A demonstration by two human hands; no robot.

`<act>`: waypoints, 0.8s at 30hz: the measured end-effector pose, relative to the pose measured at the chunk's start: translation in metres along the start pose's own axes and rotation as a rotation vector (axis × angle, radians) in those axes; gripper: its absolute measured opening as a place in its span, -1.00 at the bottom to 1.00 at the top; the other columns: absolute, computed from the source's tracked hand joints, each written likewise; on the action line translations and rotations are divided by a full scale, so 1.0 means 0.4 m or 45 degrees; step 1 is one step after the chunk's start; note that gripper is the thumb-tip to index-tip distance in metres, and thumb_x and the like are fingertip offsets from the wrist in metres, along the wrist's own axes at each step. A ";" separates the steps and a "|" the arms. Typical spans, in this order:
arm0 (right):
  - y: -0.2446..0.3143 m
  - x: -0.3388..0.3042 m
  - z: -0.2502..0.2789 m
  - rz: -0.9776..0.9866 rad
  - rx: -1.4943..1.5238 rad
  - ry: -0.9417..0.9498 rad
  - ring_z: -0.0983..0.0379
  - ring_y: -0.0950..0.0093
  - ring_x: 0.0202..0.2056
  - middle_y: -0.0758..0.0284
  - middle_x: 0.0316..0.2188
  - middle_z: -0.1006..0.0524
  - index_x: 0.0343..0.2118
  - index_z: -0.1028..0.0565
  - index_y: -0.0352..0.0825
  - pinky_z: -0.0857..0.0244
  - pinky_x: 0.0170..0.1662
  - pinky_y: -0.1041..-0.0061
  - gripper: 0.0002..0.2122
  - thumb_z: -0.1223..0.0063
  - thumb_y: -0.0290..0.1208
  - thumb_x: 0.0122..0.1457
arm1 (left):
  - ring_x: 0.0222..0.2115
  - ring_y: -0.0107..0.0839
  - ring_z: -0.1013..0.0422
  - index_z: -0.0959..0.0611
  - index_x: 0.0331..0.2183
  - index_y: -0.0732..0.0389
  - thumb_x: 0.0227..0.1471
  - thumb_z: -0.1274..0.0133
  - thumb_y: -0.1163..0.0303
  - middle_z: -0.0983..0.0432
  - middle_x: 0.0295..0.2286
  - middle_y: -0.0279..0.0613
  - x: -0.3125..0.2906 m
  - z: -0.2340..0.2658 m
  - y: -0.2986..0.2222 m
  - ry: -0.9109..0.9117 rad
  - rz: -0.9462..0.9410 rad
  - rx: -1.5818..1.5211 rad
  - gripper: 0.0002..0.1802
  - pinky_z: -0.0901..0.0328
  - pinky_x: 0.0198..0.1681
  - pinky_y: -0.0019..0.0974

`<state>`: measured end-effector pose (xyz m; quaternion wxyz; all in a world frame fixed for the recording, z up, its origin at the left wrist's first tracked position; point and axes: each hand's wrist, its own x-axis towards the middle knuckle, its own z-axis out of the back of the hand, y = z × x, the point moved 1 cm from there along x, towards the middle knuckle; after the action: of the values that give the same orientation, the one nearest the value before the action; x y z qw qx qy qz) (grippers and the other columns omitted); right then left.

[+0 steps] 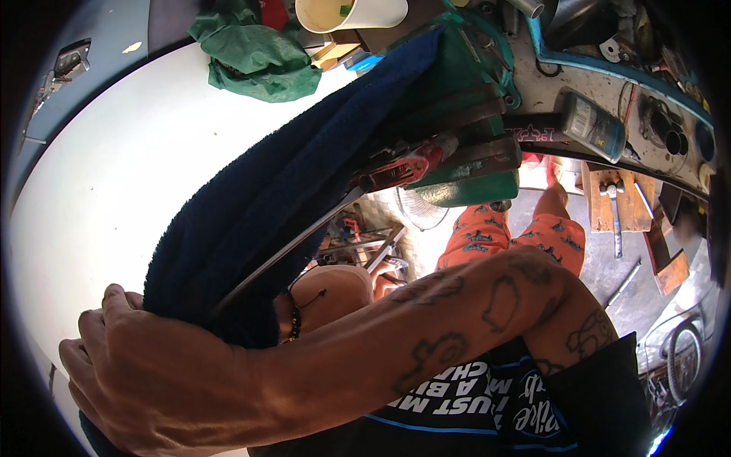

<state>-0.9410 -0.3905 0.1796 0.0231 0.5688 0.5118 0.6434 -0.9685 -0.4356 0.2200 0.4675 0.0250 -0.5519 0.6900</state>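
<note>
A dark blue towel (244, 206) stretches slantwise from the green vise (472, 181) down toward the lower left. My right hand (156, 369) is curled over the towel's near end, its tattooed forearm crossing in front of me. Along the towel's lower edge runs a slim metal bar (293, 245), its near end lost in the cloth. At its far end is a red metal part (403, 166) by the vise jaws. Behind the towel goes my left hand, of which only the wrist with a beaded bracelet (295, 318) shows; its fingers are hidden.
A white surface (99, 183) fills the left. Green cloth (263, 57) and a white cup (350, 14) lie beyond the towel. A bottle (592, 126) rests on the cluttered bench at right. Lower down, a hammer (613, 206) lies on a wooden block (590, 217).
</note>
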 end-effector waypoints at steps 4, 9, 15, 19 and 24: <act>-0.011 0.006 0.005 0.010 0.008 -0.005 -0.47 0.31 -0.36 0.18 -0.39 -0.45 -0.19 -0.57 -0.56 -0.44 -0.32 0.17 -0.61 -0.08 -0.20 0.26 | -0.10 -0.04 -0.55 -0.54 0.06 0.38 0.27 0.20 -0.25 -0.56 -0.13 0.17 0.007 -0.015 0.006 0.008 0.007 0.007 -0.18 -0.51 -0.03 -0.13; -0.023 0.025 0.017 0.017 0.027 -0.009 -0.48 0.34 -0.40 0.21 -0.44 -0.46 -0.23 -0.58 -0.57 -0.46 -0.36 0.21 -0.62 -0.07 -0.21 0.26 | -0.10 -0.06 -0.55 -0.54 0.05 0.38 0.27 0.20 -0.27 -0.57 -0.13 0.16 0.019 -0.034 0.001 -0.005 0.017 0.044 -0.17 -0.51 -0.04 -0.14; -0.045 0.053 0.076 0.025 0.055 0.033 -0.57 0.34 -0.36 0.20 -0.38 -0.59 -0.23 -0.63 -0.48 -0.54 -0.16 0.18 -0.70 -0.01 -0.30 0.34 | -0.10 -0.07 -0.55 -0.54 0.05 0.38 0.27 0.19 -0.28 -0.57 -0.14 0.14 0.012 -0.066 0.006 -0.028 0.027 0.094 -0.16 -0.51 -0.04 -0.16; -0.070 0.041 0.097 0.093 0.085 0.062 -0.60 0.22 -0.34 0.10 -0.36 -0.62 -0.19 -0.61 -0.52 -0.57 -0.10 0.10 -0.72 0.02 -0.37 0.35 | -0.10 -0.08 -0.55 -0.54 0.05 0.38 0.27 0.19 -0.29 -0.58 -0.14 0.13 0.013 -0.078 0.020 -0.056 0.050 0.126 -0.16 -0.51 -0.05 -0.17; -0.057 0.041 0.072 0.099 0.066 0.161 -0.60 0.16 -0.32 0.05 -0.38 -0.61 -0.20 -0.61 -0.56 -0.58 -0.12 0.09 -0.72 -0.03 -0.38 0.29 | -0.10 -0.09 -0.55 -0.54 0.04 0.38 0.26 0.19 -0.31 -0.58 -0.14 0.12 0.012 -0.080 0.024 -0.075 0.060 0.141 -0.15 -0.52 -0.05 -0.18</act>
<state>-0.9375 -0.3512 0.1709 -0.0490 0.5469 0.5062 0.6651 -0.9622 -0.4071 0.2029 0.4326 0.0583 -0.5268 0.7294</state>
